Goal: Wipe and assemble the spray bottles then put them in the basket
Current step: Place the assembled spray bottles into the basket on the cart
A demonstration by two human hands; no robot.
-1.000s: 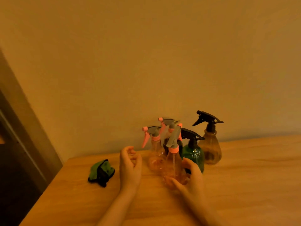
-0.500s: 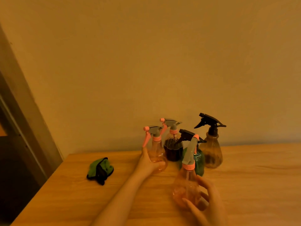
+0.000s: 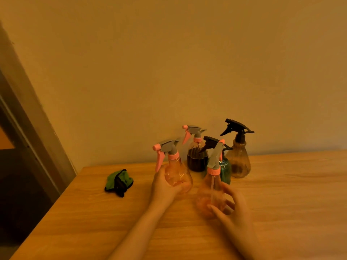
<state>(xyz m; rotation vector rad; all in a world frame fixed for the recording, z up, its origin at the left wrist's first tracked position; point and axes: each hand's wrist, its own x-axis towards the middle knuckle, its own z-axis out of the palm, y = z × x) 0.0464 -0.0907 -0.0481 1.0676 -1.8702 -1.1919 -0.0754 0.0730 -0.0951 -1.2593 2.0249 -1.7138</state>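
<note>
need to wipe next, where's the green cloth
In the head view the green cloth lies on the table near its far left corner, left of the left hand.

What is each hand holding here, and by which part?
Left hand grips one pink spray bottle by its body; right hand grips another pink bottle low on its body.

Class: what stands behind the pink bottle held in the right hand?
Behind the right hand's pink bottle stands a green bottle with a black sprayer. Its lower left side is covered, so what lies there cannot be seen.
</note>
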